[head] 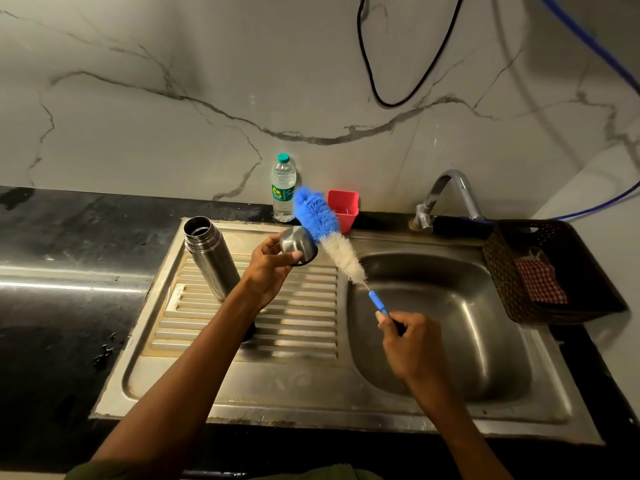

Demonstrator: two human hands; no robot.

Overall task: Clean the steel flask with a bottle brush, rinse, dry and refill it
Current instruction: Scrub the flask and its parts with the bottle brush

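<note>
Steel flask [211, 258] stands open-mouthed on the sink's ribbed drainboard [294, 327]. Beside it the left hand [268, 268] grips the flask's steel cup [298, 245]; right hand [414, 344] pinches the bottle brush [323, 225] handle above the basin.

Both bare forearms reach forward. The left hand [268, 268] is raised, fingers curled in a grip; the right hand [414, 344] sits lower, thumb and fingers pinched closed.

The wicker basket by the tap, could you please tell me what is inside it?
A red checked cloth lies inside the basket. Anything beneath the cloth is covered.
</note>
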